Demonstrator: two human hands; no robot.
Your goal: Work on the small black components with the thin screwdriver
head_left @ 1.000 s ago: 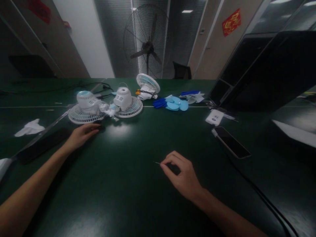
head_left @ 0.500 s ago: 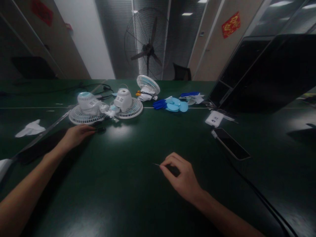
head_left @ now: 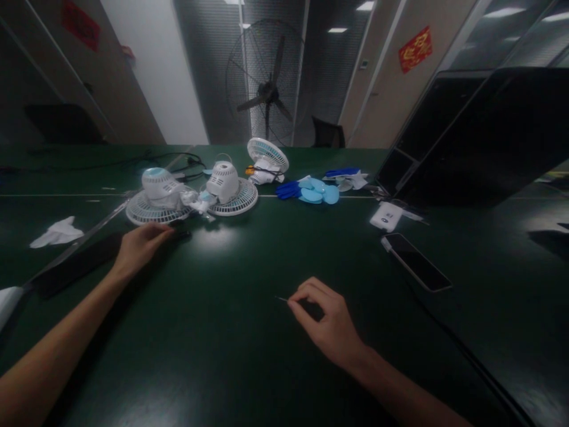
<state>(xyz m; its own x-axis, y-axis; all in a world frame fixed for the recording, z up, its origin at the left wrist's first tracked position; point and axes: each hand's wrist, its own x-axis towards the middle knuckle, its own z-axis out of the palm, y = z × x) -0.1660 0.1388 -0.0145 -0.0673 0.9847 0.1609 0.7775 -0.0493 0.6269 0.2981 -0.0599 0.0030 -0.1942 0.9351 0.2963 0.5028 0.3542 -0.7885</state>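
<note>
Between the thumb and forefinger of my right hand (head_left: pixel 326 320) is a thin, short metal piece (head_left: pixel 281 298), too small to name, pointing left just over the green table. My left hand (head_left: pixel 144 246) is at the left, its fingers closed near a small dark object (head_left: pixel 183 235) on the table; whether it grips that object is hard to make out. Just behind my left hand lies a small white fan (head_left: pixel 162 193), its grille down. A second white fan (head_left: pixel 224 184) lies beside it, also grille down. A third fan (head_left: pixel 267 163) leans farther back.
Light-blue fan blades (head_left: pixel 317 191) and blue gloves (head_left: pixel 288 190) lie behind the middle. At the right are a phone (head_left: pixel 416 262), a white box-shaped device (head_left: pixel 386 216), a cable and a dark monitor (head_left: pixel 489 136). Crumpled white tissue (head_left: pixel 57 231) lies far left.
My left hand has shifted slightly right at the dark object, with its fingers drawn closer over it. My right hand holds almost still with the thin piece. The view has tilted a little.
</note>
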